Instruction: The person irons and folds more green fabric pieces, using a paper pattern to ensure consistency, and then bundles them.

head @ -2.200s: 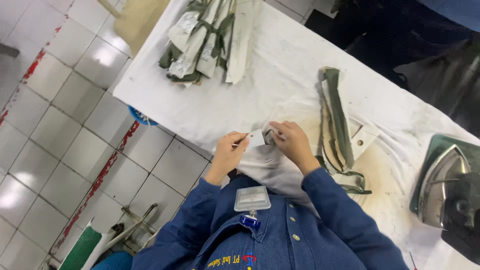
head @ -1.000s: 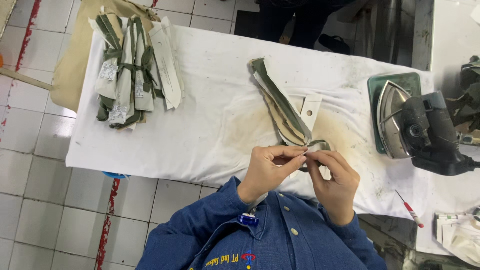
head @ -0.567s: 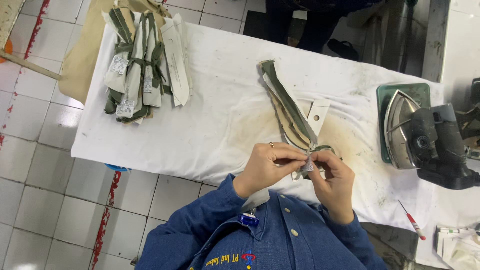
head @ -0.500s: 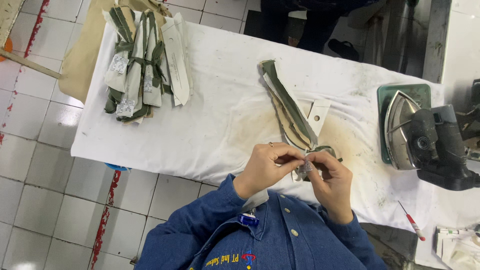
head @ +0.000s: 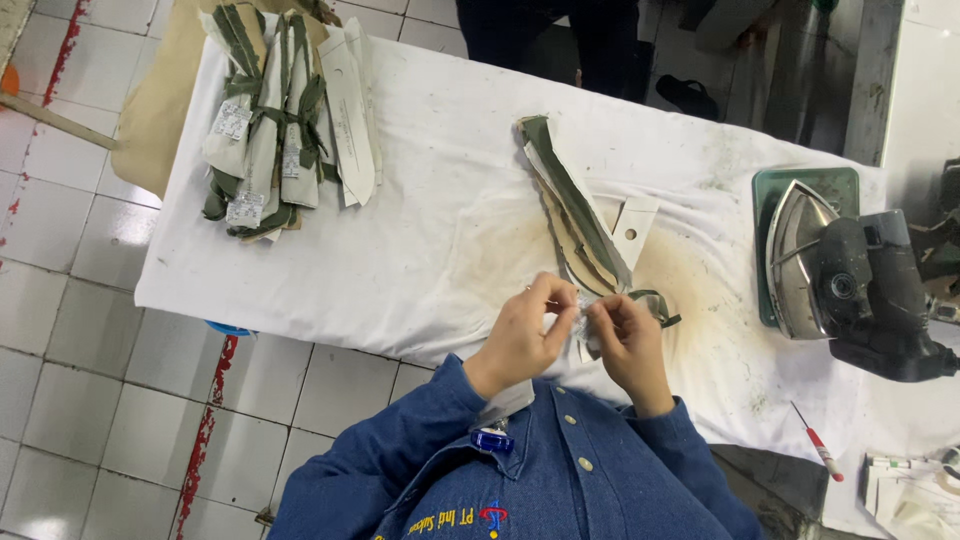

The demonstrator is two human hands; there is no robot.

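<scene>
Since the frame half a second back almost nothing has shifted: both hands stay pinched together at lower centre of the frame, the left hand (head: 522, 335) a touch more curled over the small pale fabric piece (head: 583, 328). Left hand fingers bent, thumb and forefinger closed on the piece's left edge. Right hand (head: 628, 340) likewise closed, fingertips gripping its right edge; the two hands nearly touch.

The piece sits between the fingertips, just over the near edge of the white padded table (head: 420, 250), below the lower end of the olive and cream strip stack (head: 572, 205). That stack's long axis runs from upper centre diagonally down-right toward the hands, so the right hand is nearer to it. A thin olive loop (head: 655, 303) lies just beside the right hand's knuckles, seemingly apart from them.

The iron (head: 845, 275) rests on its green pad at centre right, well apart from both hands. A tied bundle of strips (head: 280, 110) lies upper left, far from the left hand. A red-handled tool (head: 818, 447) sits lower right.

Hidden: most of the held piece is covered by fingers, so its shape and fold cannot be told. Whether it joins the olive loop is unclear. Another person's legs at the top edge are cut off.
</scene>
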